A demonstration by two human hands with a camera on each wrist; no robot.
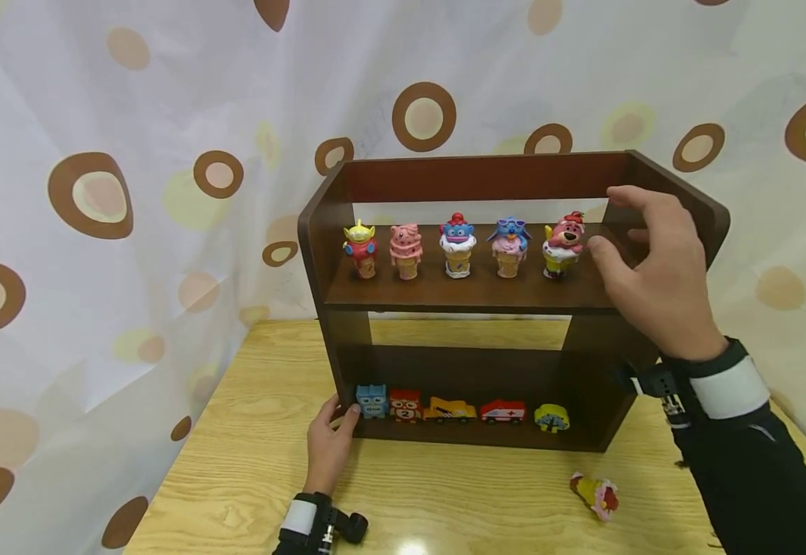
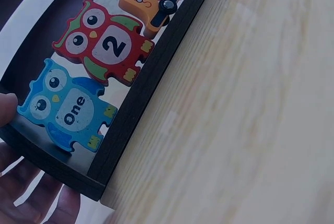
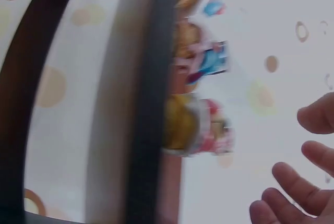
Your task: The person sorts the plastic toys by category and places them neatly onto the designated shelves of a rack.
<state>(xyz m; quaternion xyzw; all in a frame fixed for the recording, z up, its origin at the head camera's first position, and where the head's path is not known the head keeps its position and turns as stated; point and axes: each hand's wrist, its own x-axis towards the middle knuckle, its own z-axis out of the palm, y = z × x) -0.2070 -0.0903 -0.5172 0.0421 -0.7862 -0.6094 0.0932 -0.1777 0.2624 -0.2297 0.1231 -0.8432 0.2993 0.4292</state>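
Observation:
My left hand (image 1: 330,447) grips the lower left corner of a dark brown wooden shelf (image 1: 472,302). In the left wrist view its thumb lies inside the side panel and its fingers outside, beside a blue owl block (image 2: 68,106). My right hand (image 1: 666,270) is raised in front of the upper shelf's right end, thumb and fingers spread with nothing between them. Closest to it stands a pink bear ice-cream figurine (image 1: 562,245); the right wrist view shows a gap between the fingers and this figurine (image 3: 195,125), which is blurred there.
Also on the upper shelf are a green alien figurine (image 1: 361,248), a pink one (image 1: 406,251) and two blue-headed ones. Below stand a red owl block (image 1: 405,405), yellow truck (image 1: 450,410), ambulance (image 1: 503,412) and tree block (image 1: 552,418). Another figurine (image 1: 596,496) lies on the table (image 1: 444,501).

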